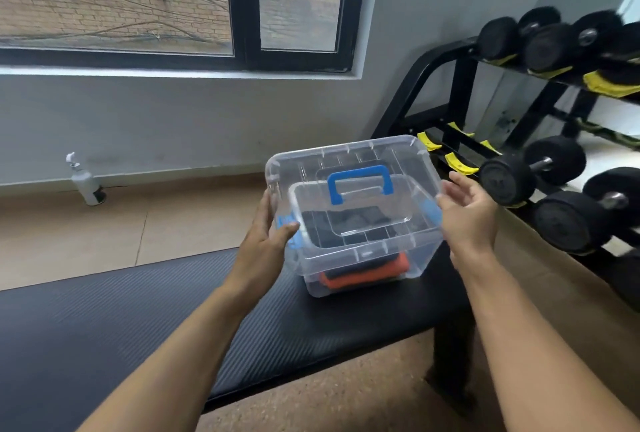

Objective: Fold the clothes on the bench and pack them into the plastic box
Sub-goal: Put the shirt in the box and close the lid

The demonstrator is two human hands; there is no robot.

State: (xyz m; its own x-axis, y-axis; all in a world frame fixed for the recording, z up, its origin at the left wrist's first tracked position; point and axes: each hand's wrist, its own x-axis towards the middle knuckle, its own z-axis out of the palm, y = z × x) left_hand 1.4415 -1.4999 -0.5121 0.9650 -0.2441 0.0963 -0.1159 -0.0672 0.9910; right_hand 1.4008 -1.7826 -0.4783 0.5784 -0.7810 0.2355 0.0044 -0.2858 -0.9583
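Observation:
A clear plastic box (367,267) stands on the right end of the black padded bench (138,314). Folded clothes lie inside it: dark pieces (346,224) on top and an orange one (363,276) near the bottom. The clear lid (346,154) with its blue handle (360,177) sits over the box, its far edge tilted up. My left hand (266,234) grips the lid's left edge by a blue side latch. My right hand (467,213) holds the lid's right edge with its fingers spread.
A black dumbbell rack (450,92) with several dumbbells (505,179) stands close on the right of the box. A white spray bottle (85,184) stands on the tiled floor by the grey wall at left. A window is above.

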